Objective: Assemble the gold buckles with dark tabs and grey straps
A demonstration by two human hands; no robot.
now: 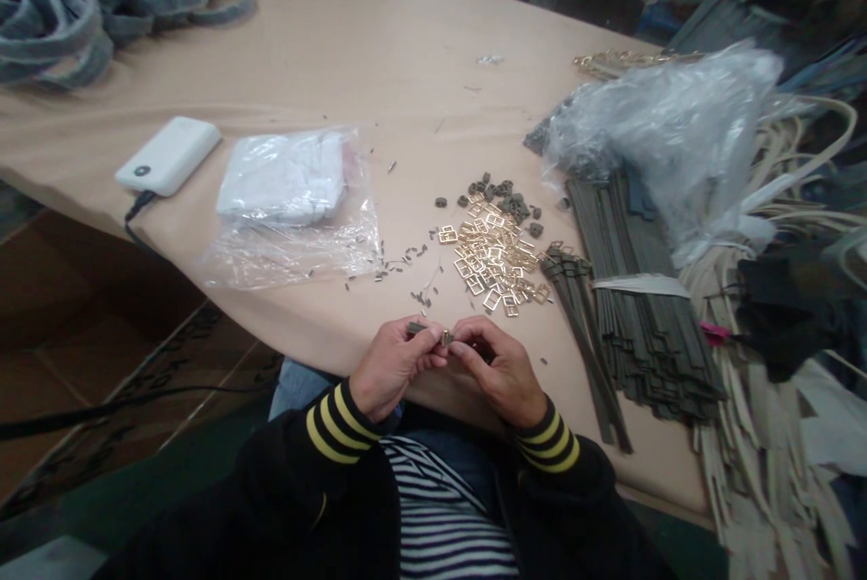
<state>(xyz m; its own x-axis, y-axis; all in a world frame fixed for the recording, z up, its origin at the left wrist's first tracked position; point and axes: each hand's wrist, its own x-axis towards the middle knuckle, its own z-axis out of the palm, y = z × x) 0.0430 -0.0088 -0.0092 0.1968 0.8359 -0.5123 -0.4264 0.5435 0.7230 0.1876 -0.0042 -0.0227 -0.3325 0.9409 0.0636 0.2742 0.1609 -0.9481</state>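
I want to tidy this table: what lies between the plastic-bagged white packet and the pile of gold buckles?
In the head view, mainly small dark bits, scattered on the table between the white packet and the gold buckles.

Jacket point(277, 494): black, long-sleeved, open around the shirt point(440, 521). Cuffs point(342, 426): black, ringed with parallel yellow bands, one cuff each side of the shirt. Shirt: narrow black and white stripes. Trousers point(296, 386): blue, visible beyond the shirt's hem.
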